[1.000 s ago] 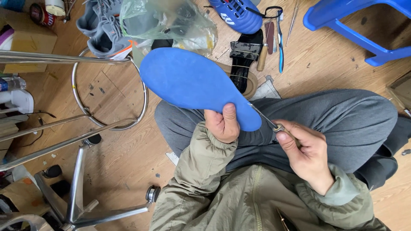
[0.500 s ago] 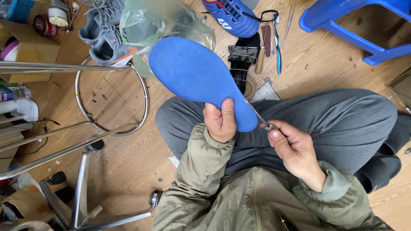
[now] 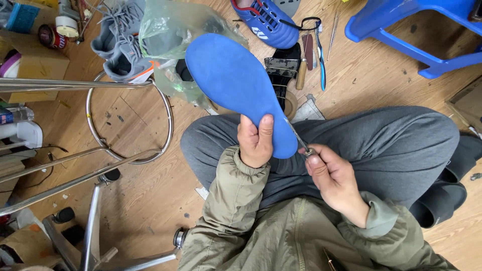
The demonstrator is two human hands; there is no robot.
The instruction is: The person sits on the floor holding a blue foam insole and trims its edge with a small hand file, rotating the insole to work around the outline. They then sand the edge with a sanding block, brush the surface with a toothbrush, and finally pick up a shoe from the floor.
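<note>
My left hand [image 3: 254, 143] grips the heel end of a blue shoe insole [image 3: 236, 83], holding it up over my lap with the toe end pointing away to the upper left. My right hand [image 3: 334, 178] pinches a thin metal tool [image 3: 297, 136] between thumb and fingers. Its tip rests against the right edge of the insole near the heel. Both arms wear olive jacket sleeves, and I sit cross-legged in grey trousers.
A blue sports shoe [image 3: 268, 20], a toothbrush [image 3: 320, 55] and small hand tools lie on the wooden floor ahead. Grey sneakers [image 3: 120, 45] and a clear plastic bag [image 3: 175, 35] sit at upper left. A metal stool frame [image 3: 100, 125] stands left, a blue plastic stool [image 3: 422, 30] upper right.
The insole has stayed in my left hand, its heel end lower and nearer my body. My right hand has kept the metal tool against the insole's right edge with small shifts.
</note>
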